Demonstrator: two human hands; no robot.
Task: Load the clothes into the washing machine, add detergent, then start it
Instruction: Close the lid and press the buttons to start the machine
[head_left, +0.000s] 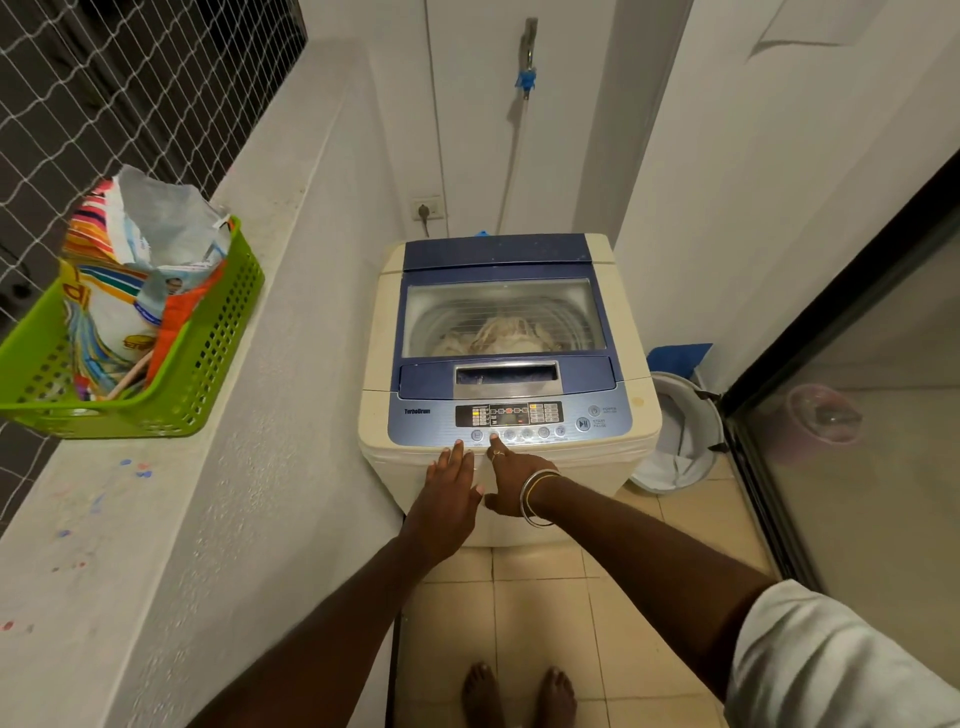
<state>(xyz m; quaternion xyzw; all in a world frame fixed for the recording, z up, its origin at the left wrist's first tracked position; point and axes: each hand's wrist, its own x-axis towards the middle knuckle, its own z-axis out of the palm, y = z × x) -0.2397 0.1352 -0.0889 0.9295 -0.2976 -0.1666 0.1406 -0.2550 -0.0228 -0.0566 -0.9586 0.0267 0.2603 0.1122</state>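
Observation:
A cream top-loading washing machine (639, 332) with a blue lid stands ahead of me. Its lid (498, 260) is closed, and pale clothes (501, 335) show through the window. The control panel (511, 415) is lit. My right hand (514, 483) points with its index finger, whose tip touches a round button in the row under the display. My left hand (449, 491) rests flat on the machine's front edge, fingers together, holding nothing. Detergent bags (130, 280) stand in a green basket (208, 364) on the ledge at the left.
A white ledge (156, 519) runs along the left under a wire-mesh window. A hose and tap (527, 67) hang on the back wall above a socket. A white laundry hamper (680, 436) sits right of the machine. A glass sliding door (857, 415) closes the right side.

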